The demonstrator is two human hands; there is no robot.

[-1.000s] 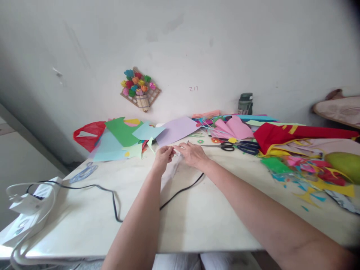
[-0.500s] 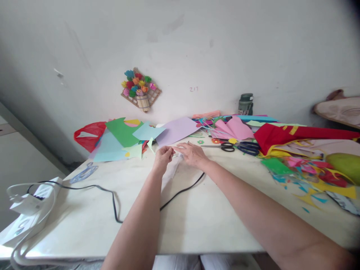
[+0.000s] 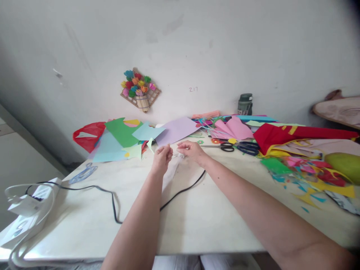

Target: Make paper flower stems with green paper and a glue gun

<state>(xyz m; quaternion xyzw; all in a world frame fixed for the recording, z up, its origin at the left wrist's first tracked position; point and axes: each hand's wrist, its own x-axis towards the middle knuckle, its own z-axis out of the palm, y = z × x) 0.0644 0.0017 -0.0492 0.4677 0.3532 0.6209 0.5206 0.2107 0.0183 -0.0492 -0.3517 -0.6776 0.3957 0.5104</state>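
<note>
"Status, head view?"

"Left hand (image 3: 163,154): fingers curled in, thumb up against the forefinger, pinch-like. Can't tell if anything's caught between them, too small."

"Right hand (image 3: 191,150)?"

"Just beside it, small gap between the two. Thumb and forefinger tips brought close, other fingers bent. Contents of the pinch, can't tell either."

"And the white strip (image 3: 170,173)?"

"On the table (image 3: 213,217), below and between the hands, running back toward the person until the left forearm covers it. Thin, see-through looking. There's a crumpled white bit (image 3: 181,155) under the right fingertips; joined to the strip or separate, not clear."

"How to do this bit well?"

"My call: fingertips only, light grip, hands close together like this, wrists low for steadiness. Flimsy stuff probably creases or slips if squeezed hard. I'd also leave the strip flat, no forearm dragging it."

"Anything in the way?"

"Black cord (image 3: 114,204) runs across the table, passing behind the left forearm and on to the right wrist. Could snag, so lift over it. Purple sheet (image 3: 177,130) lies just beyond the fingers, scissors (image 3: 221,146) off to the right. Mind both when reaching."
</note>
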